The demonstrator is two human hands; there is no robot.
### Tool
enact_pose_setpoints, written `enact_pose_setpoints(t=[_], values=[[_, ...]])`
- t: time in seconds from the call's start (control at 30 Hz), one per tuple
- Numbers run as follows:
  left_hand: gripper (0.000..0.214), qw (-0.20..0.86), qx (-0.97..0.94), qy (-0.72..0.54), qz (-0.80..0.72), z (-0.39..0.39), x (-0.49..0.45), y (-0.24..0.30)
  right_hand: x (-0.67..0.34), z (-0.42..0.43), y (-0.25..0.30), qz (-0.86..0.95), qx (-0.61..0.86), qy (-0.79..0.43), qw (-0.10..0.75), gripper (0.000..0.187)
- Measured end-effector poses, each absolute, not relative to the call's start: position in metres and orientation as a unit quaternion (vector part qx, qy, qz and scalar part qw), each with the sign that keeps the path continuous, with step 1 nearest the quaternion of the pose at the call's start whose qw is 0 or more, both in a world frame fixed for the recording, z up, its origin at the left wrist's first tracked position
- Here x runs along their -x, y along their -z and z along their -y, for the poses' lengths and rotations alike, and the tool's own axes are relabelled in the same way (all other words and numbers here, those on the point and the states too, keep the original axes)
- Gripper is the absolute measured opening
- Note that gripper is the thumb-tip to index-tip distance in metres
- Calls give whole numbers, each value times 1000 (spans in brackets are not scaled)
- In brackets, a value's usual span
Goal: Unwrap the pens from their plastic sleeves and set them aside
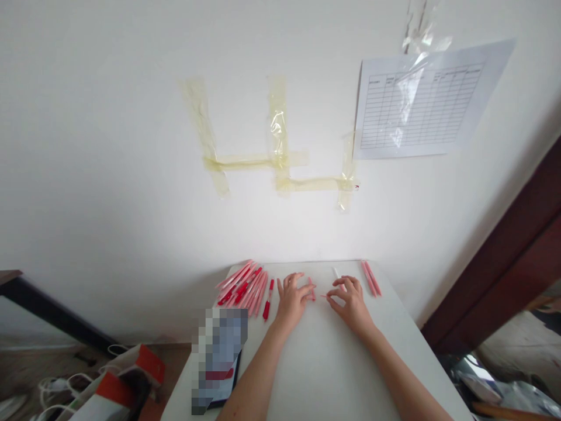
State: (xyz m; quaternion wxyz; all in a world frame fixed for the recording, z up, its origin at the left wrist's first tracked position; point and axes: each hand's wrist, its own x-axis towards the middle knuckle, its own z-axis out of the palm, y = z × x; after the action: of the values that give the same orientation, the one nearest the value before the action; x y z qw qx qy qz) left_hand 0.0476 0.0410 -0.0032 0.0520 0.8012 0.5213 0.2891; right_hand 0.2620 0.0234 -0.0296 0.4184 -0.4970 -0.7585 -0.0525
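My left hand has its thumb and index finger closed at a short pink pen barrel over the white table. Across from it, my right hand pinches a thin pinkish-red pen piece, its tip pointing left. Partly behind the right fingers is a slim whitish tube; its lower part is hidden. Left of my left hand lies a single pen with red ends. Beyond that, a heap of pink and red pens spreads over the table's back left corner.
Two pink pens lie side by side at the back right of the white table. A phone, largely pixelated, rests at its left edge. The wall rises behind. Boxes with orange-red panels and cables sit lower left.
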Motion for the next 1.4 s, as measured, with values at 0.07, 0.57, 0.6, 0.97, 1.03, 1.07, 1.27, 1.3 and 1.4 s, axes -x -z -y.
enact_pose_setpoints(t=[0.07, 0.57, 0.6, 0.97, 1.03, 1.07, 1.27, 1.3, 1.4], values=[[48, 51, -802, -282, -524, -41, -45, 4, -265, -24, 30, 751, 505, 53, 422, 11], [7, 79, -795, -300, -521, -39, -51, 5, -268, -25, 30, 737, 517, 46, 433, 8], [7, 77, -793, -306, -521, -38, -52, 5, -268, -25, 29, 737, 516, 45, 434, 8], [10, 64, -785, -339, -514, -34, -57, 1, -266, -22, 25, 747, 499, 48, 436, 8], [9, 68, -787, -337, -512, -33, -57, -1, -265, -21, 24, 750, 497, 52, 434, 8], [9, 70, -788, -336, -511, -33, -57, -1, -265, -21, 24, 752, 495, 53, 432, 8], [7, 76, -789, -336, -509, -32, -59, -3, -262, -20, 24, 763, 485, 57, 423, 12], [7, 78, -788, -337, -509, -32, -59, -4, -261, -20, 24, 765, 483, 57, 422, 13], [7, 85, -786, -339, -509, -32, -60, -3, -258, -20, 24, 769, 479, 55, 421, 21]])
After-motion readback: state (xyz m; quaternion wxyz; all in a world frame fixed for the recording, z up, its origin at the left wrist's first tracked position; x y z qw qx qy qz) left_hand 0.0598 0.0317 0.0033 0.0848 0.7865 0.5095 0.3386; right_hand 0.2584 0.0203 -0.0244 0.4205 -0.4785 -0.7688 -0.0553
